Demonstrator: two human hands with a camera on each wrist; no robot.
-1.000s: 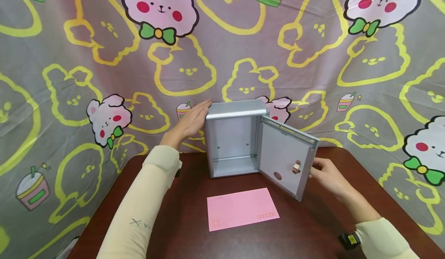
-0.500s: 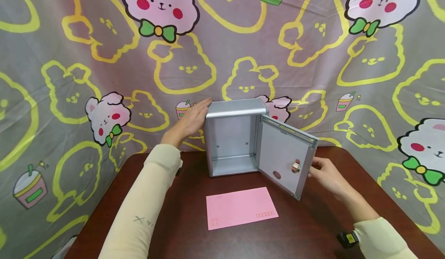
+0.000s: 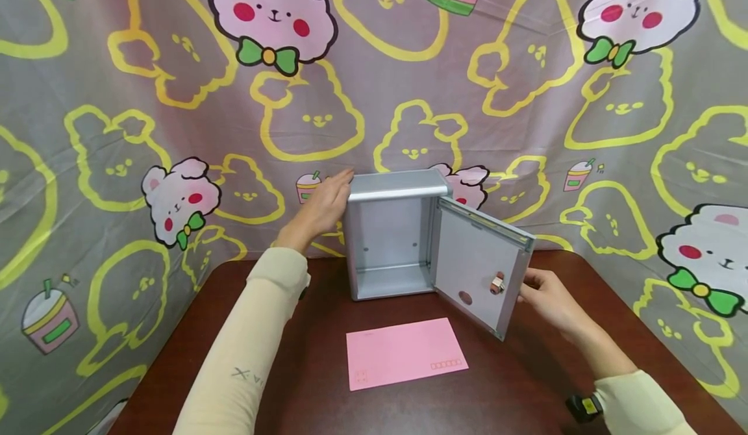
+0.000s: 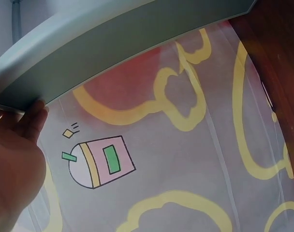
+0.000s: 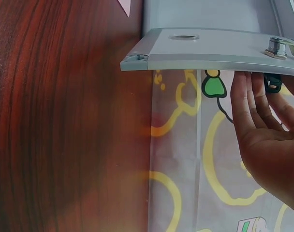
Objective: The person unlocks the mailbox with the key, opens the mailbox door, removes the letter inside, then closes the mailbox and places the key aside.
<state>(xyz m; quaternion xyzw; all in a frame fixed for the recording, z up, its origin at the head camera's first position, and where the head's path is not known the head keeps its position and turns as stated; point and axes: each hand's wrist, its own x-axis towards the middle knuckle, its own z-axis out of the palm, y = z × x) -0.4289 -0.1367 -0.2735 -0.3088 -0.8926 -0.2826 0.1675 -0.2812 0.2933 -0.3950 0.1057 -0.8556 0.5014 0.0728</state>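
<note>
A silver-grey metal mailbox [image 3: 397, 185] stands upright on the table, its inside bare. Its door [image 3: 476, 256] is swung out to the right, showing a cam lock [image 3: 497, 284] and a round hole on the inner face. My left hand [image 3: 321, 204] rests along the box's upper left side with fingers extended. Behind the door's free edge is my right hand [image 3: 549, 295]; in the right wrist view its thumb and fingers are around a black key head [image 5: 272, 82] at the door's outer face. A pink envelope [image 3: 406, 354] lies flat in front of the box.
The dark red-brown table [image 3: 315, 370] has rounded back corners. A cartoon-printed cloth [image 3: 409, 65] hangs close behind the box and along both sides. My right wrist wears a black strap device [image 3: 584, 407].
The head view shifts slightly. Both hands, the mailbox, its door and the envelope keep their places.
</note>
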